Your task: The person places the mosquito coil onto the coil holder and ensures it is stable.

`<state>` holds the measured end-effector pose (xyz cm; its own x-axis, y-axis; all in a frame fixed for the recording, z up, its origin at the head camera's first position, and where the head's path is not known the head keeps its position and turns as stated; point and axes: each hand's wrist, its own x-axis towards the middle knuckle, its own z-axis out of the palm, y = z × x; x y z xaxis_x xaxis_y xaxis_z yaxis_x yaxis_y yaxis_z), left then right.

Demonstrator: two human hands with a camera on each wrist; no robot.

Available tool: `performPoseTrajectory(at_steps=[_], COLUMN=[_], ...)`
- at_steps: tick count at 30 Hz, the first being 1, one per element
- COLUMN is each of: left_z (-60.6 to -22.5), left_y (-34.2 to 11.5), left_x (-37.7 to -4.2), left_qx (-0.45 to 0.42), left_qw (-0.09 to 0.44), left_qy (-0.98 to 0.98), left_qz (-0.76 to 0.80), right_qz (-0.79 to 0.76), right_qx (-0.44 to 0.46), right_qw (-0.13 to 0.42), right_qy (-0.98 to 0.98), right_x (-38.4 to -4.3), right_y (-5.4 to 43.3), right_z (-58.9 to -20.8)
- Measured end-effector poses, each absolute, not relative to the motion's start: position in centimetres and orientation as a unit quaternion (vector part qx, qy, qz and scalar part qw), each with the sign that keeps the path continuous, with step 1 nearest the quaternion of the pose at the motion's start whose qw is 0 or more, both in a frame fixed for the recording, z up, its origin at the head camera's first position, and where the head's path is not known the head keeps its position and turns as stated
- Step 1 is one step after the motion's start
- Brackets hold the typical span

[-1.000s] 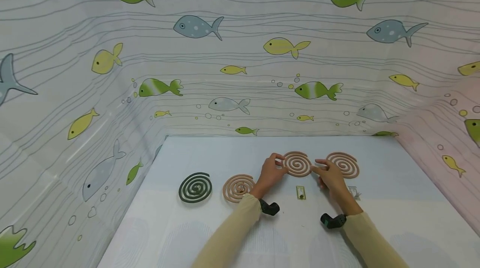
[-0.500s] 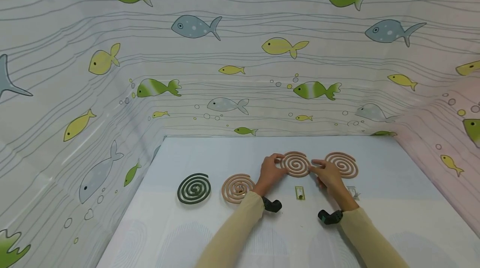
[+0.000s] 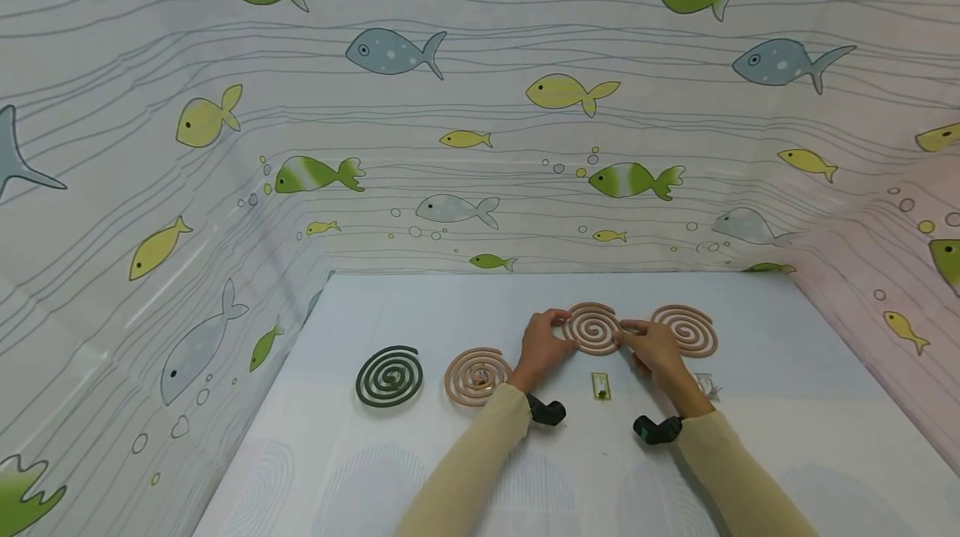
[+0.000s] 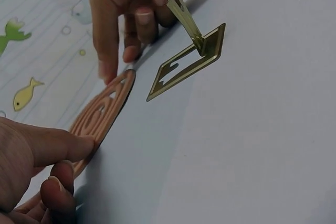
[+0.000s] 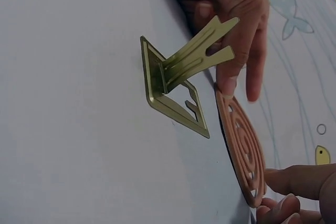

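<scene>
A brown mosquito coil [image 3: 592,328] lies flat near the back of the white table, between both hands. My left hand [image 3: 543,349] pinches its left edge, the thumb on the near side. At its right edge my right hand [image 3: 656,353] holds the rim between thumb and fingers. In the left wrist view the coil [image 4: 100,111] appears edge-on, with my left thumb on top of it. Just in front stands a gold metal coil stand [image 5: 170,82], its forked prong bent upward from a rectangular frame.
Another brown coil [image 3: 686,331] lies right of the hands, with a silvery metal stand [image 3: 707,385] in front of it. To the left are a dark green coil [image 3: 389,376] and a brown coil [image 3: 474,377], partly behind the left wrist. A fish-patterned wall [image 3: 480,103] encloses the table.
My right hand has shifted slightly left, its fingers closer over the coil's right edge. The left hand and the coils stay nearly where they were.
</scene>
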<state>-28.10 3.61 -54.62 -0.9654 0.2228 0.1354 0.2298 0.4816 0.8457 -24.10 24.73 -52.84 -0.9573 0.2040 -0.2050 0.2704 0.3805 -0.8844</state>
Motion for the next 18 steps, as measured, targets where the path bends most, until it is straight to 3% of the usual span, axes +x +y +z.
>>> performPoseTrajectory(at_steps=[18], left_z=[-54.73], left_y=[3.61], left_x=[-28.27], left_qx=[-0.119], left_qw=[0.005], left_qy=[-0.842], left_qz=[-0.526], right_qz=[-0.64], right_qx=[0.133], right_qw=[0.029], right_qy=[0.756], right_x=[-24.26], right_y=[24.19], right_z=[-53.17])
